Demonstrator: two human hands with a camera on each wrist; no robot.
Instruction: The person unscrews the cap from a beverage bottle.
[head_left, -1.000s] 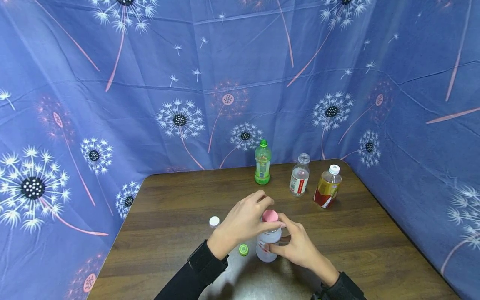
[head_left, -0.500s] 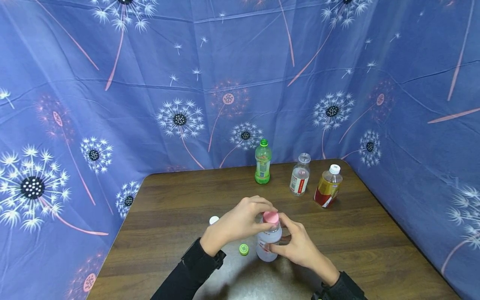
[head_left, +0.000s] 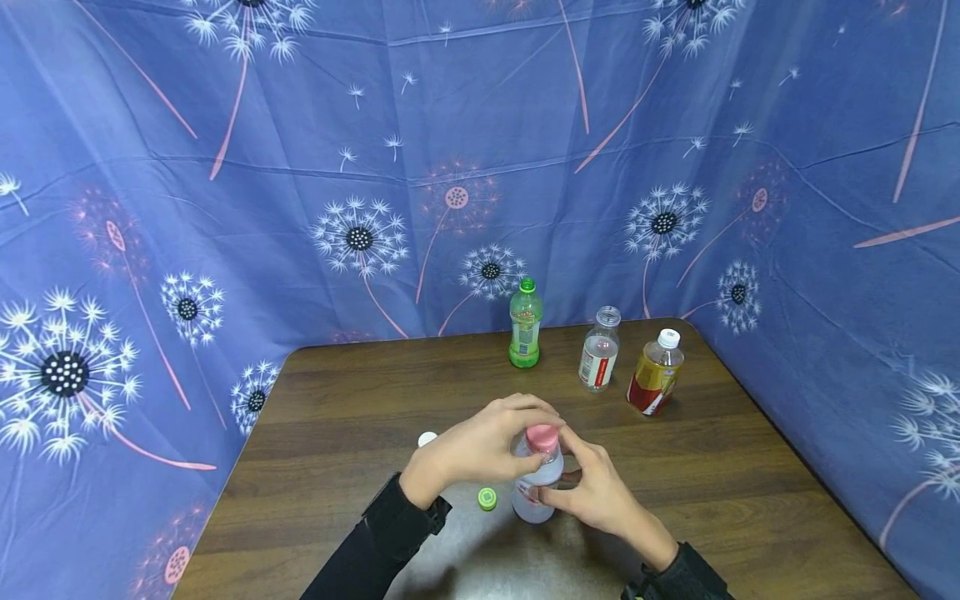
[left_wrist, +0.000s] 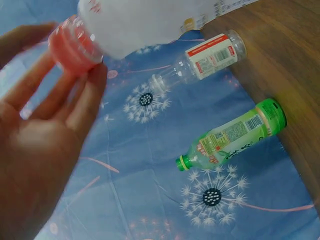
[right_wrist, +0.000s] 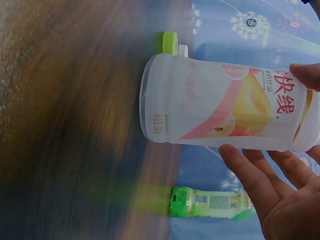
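A white-labelled drink bottle with fruit pictures stands upright on the table near the front in the head view. My right hand grips its body from the right, thumb and fingers on opposite sides. On the bottle's neck sits a pink cap. My left hand reaches over from the left and holds this cap between its thumb and fingers. In the left wrist view, fingertips lie against the cap's side. A loose green cap lies left of the bottle's base.
Behind stand a green bottle, a clear uncapped bottle and a white-capped bottle with a gold and red label. A white cap shows partly behind my left hand. Patterned blue cloth hangs around the wooden table.
My left hand has shifted slightly and its fingers have come down and forward around the pink cap. The right hand and the bottle stay in place.
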